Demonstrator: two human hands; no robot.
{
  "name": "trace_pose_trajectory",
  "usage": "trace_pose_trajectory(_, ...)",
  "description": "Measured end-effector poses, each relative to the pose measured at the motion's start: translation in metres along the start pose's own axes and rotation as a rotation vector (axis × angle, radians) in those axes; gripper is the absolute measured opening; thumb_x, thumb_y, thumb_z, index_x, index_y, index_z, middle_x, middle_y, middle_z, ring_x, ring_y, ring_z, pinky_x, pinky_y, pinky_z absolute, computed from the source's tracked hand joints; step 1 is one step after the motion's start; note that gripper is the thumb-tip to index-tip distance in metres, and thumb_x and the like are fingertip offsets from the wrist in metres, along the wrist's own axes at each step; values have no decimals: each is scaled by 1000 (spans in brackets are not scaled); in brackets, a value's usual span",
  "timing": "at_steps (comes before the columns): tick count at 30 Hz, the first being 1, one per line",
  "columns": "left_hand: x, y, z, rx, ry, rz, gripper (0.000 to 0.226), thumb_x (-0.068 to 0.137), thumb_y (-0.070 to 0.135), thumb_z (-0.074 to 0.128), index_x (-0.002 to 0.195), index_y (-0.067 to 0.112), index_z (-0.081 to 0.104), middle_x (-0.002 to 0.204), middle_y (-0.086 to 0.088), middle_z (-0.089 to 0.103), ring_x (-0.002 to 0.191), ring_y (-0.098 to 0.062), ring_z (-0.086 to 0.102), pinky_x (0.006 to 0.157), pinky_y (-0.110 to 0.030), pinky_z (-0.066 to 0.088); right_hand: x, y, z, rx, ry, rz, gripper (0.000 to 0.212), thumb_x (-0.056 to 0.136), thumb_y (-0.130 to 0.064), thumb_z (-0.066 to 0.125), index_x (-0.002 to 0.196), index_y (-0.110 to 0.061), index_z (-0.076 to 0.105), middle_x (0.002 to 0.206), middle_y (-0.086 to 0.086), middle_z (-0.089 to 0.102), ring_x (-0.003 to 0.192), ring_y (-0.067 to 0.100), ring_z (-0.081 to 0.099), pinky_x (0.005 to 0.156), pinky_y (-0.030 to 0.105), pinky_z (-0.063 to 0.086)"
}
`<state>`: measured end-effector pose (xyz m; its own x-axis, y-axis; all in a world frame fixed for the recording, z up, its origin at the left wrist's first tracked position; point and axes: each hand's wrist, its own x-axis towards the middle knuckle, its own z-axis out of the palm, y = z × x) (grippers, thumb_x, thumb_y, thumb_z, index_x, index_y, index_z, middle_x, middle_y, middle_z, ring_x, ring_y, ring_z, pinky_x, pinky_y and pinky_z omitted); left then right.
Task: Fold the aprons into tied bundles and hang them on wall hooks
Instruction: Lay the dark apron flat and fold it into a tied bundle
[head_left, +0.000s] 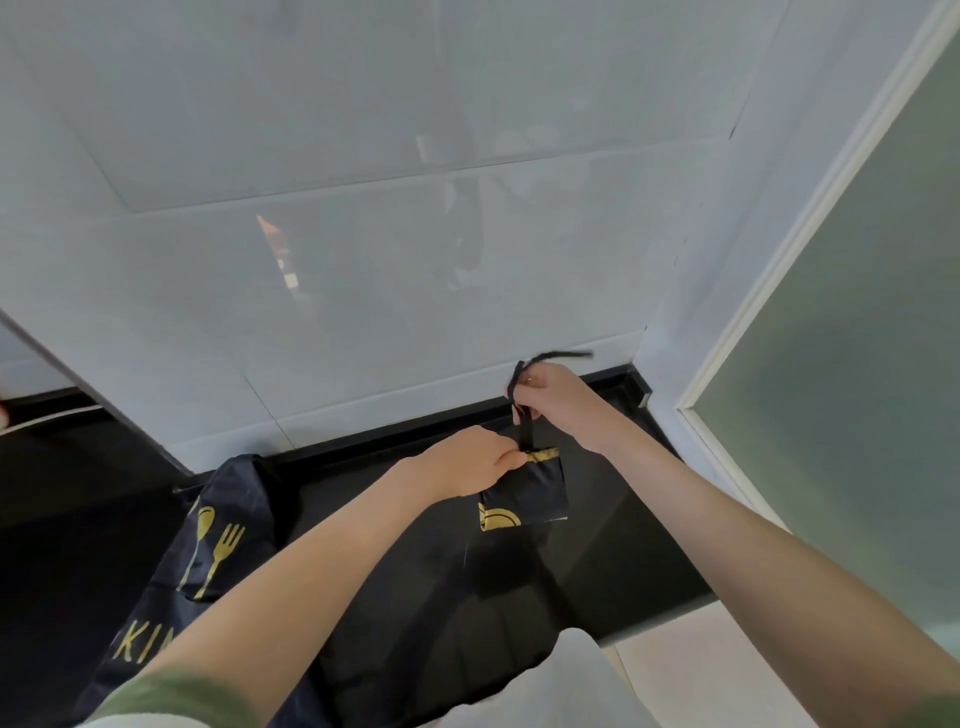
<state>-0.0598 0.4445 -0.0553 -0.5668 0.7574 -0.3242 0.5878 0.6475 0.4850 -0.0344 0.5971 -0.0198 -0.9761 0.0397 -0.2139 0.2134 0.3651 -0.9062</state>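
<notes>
At 7 o'clock, 1 apron (218, 545) lies spread on the black counter (623, 545), gold cutlery print up. Past centre, the left hand (478, 460) pinches the top edge of a folded apron bundle (524, 491) held over the counter. At the bundle's 12 o'clock, the right hand (556, 400) curls its fingers round the black strap (527, 431), before the white tiled wall (363, 270).

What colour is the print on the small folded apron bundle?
Gold, on the small black folded apron bundle; head view.
</notes>
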Motion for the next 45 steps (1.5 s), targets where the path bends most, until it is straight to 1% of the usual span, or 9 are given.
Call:
trace_pose_trajectory(6,7,-2,2,-4,105,-121,41,105,34,29,82,9,53,67,3,47,68,-15,50,68,-31,37,-5,-24,-4,44,186,-50,20,95,-28,57,81,-15,54,55,-4,45,48,13,44,61,29,46)
trace_pose_trajectory(9,8,-10,0,-51,214,-215,39,105,32,29,83,12,54,79,-4,54,90,-27,59,80,-33,41,-9,-23,-6,241,212,5,20,96,-29,57,92,-10,55,56,-2,34,44,11,26,41,25,22)
trace_pose_trajectory(13,9,-22,-7,-100,332,-328,40,106,27,27,116,4,58,112,-15,62,107,-30,58,86,-32,40,-14,-6,-6,239,251,132,22,94,-27,58,111,-13,53,68,7,50,39,6,29,37,22,21)
trace_pose_trajectory(19,5,-37,-21,-226,457,-407,39,105,25,29,117,0,56,109,-19,62,103,-32,57,83,-33,40,-23,20,-6,-94,-70,315,21,97,-32,53,110,-15,54,86,13,69,37,9,24,37,20,20)
trace_pose_trajectory(26,4,-34,-32,-271,537,-364,41,105,26,31,65,18,36,65,2,43,68,-15,43,65,-28,29,-35,24,11,-423,-230,58,25,99,-26,41,85,-11,55,53,-7,42,43,4,36,54,25,33)
trace_pose_trajectory(32,-5,-25,-29,-135,374,-166,36,105,32,32,79,14,49,75,-1,55,74,-17,49,65,-29,32,-41,30,14,-573,-384,84,42,101,-36,36,81,-7,60,86,8,67,73,12,59,68,21,44)
trace_pose_trajectory(38,-14,-35,-30,-9,172,-34,34,104,29,35,100,7,60,95,-6,64,92,-22,54,81,-33,40,-28,13,0,-429,122,-161,19,89,-37,63,98,-21,58,91,-9,55,86,8,50,75,24,40)
trace_pose_trajectory(41,-11,-32,-28,55,183,18,33,104,28,34,107,10,62,97,-6,64,97,-21,50,86,-33,38,-20,12,0,-515,-47,-154,28,91,-29,62,118,-22,58,111,-9,54,106,10,49,87,25,39)
trace_pose_trajectory(45,-10,-33,-28,345,251,122,32,104,28,35,106,10,61,92,-6,61,88,-15,41,76,-26,31,-21,9,-2,-400,-100,-110,10,95,-27,58,100,-19,62,95,-10,62,88,5,58,73,17,42)
